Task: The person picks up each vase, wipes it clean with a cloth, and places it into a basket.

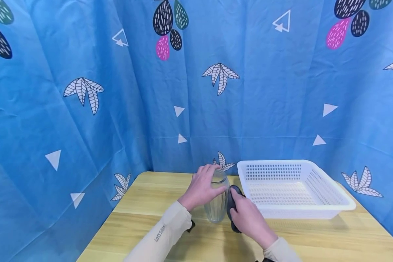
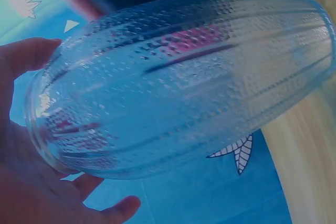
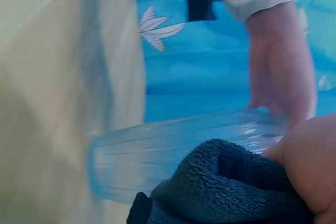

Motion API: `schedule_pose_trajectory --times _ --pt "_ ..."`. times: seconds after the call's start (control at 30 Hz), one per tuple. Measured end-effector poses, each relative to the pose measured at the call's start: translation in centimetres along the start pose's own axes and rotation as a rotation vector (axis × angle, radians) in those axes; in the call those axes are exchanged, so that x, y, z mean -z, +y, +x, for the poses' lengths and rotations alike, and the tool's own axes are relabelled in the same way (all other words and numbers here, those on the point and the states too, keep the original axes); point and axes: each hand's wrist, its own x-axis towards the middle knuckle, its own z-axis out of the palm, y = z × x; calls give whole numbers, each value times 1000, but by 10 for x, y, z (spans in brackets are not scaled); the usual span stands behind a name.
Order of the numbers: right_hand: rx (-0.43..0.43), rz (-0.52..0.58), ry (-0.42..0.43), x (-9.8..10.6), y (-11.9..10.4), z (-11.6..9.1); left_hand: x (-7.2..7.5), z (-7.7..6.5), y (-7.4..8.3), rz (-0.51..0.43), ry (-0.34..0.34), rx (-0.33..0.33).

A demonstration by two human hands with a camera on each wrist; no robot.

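A clear ribbed glass vase (image 1: 216,211) stands upright over the wooden table. My left hand (image 1: 203,187) grips it around the rim, thumb on the near side and fingers across the far side. In the left wrist view the textured, see-through wall of the vase (image 2: 184,87) spans the picture. My right hand (image 1: 249,218) holds a dark, fluffy cloth (image 3: 226,187) along the right side of the vase. In the right wrist view the bunched cloth covers part of the glass, and most of the right hand's fingers are hidden.
A white perforated plastic basket (image 1: 265,211) sits to the right, behind the right hand. The light wooden table (image 1: 141,207) has its left edge running diagonally. A blue patterned curtain (image 1: 196,109) hangs behind and to both sides.
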Motion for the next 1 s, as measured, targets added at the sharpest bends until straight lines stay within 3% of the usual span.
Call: schedule_pose_trajectory --times 0.2,0.3,0.4,0.7,1.0 --pt "188 -65 244 21 -14 2 2 0 4 -20 -17 -4" --pt "236 -74 280 25 -17 7 1 0 5 -24 -19 -7" --pt "211 -60 231 24 -16 13 -2 0 5 -24 -13 -1" --pt "7 63 19 7 1 21 -6 -1 6 -43 16 13" --pt "-34 78 -133 -33 30 11 -8 -1 4 -48 22 19"
